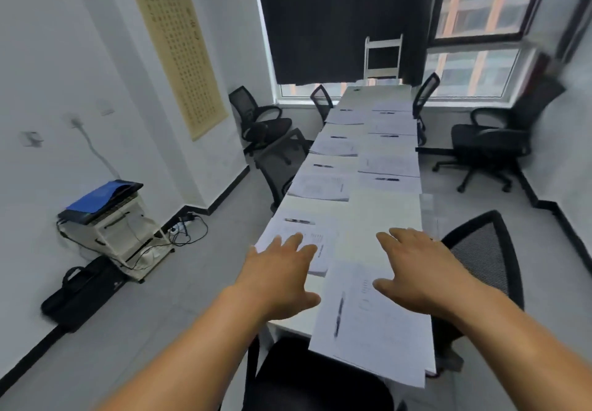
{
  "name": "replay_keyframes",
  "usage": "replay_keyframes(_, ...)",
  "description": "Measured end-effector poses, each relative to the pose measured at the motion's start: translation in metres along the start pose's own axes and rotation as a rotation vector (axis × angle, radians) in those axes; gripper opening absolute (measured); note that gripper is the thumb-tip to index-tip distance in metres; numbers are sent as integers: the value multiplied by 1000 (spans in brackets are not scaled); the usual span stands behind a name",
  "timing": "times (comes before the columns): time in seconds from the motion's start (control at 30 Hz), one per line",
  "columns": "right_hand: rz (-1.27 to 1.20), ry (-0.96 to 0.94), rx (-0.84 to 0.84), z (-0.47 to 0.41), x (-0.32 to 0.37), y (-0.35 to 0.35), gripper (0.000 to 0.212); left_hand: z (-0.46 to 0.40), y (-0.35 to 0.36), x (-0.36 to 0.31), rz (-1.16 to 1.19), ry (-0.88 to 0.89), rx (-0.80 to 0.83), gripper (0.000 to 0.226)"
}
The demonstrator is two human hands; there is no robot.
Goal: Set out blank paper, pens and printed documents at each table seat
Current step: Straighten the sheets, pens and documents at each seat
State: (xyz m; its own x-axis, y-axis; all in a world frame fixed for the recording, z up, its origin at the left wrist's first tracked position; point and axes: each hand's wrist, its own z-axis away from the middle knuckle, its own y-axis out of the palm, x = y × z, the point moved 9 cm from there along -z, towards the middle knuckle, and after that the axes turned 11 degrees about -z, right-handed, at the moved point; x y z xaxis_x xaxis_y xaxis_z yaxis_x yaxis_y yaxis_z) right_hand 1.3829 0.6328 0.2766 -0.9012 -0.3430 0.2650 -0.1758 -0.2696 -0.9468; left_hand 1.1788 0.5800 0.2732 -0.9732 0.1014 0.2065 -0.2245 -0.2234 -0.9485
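A printer [109, 218] sits on a low stand against the left wall, a blue folder on its lid and a black bag [80, 289] on the floor beside it, likely the source of the printed sets, parked out of the walkway. A scroll [177, 55] hangs above.

My left hand [278, 276] hovers over the counter's [378, 218] near left corner, fingers spread and released, grasping nothing; it hangs just above the left set [301, 244], a printed stack with a pen [299, 221] laid across its far edge so the sheets stay put and the pen is ready to hand.

Between my hands lies the end-seat set [368, 321], turned to face the head chair, with its own pen [339, 314] running lengthwise on top; its near edge overhangs the counter, so I judge it needs squaring.

My right hand [423, 269] reaches over the near right side, fingers likewise loose and empty. The spot beyond it looks bare but for loose white sheets at the edge, and I cannot tell whether that seat is fully served.

Farther along, paired sets [320, 186] and pens line both long sides, each in front of a chair [278, 160], which suggests the job is nearly finished. A mesh chair [480, 250] stands at my right, another [490, 144] pulled well away near the window.
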Motion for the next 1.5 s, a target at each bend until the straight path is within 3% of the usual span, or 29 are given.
replay_keyframes(0.27,-49,63,135,-28,-68,70,77,-68,54,-69,-6,143,113,97)
replay_keyframes(0.8,-135,152,376,-112,-99,241,89,-179,214,-79,-43,355,297,101)
replay_keyframes(1.13,-161,213,429,-136,-112,309,107,-207,291,-92,-26,467,270,113)
replay_keyframes(1.5,-164,216,441,-130,-128,338,121,-209,308,-99,-96,477,151,117)
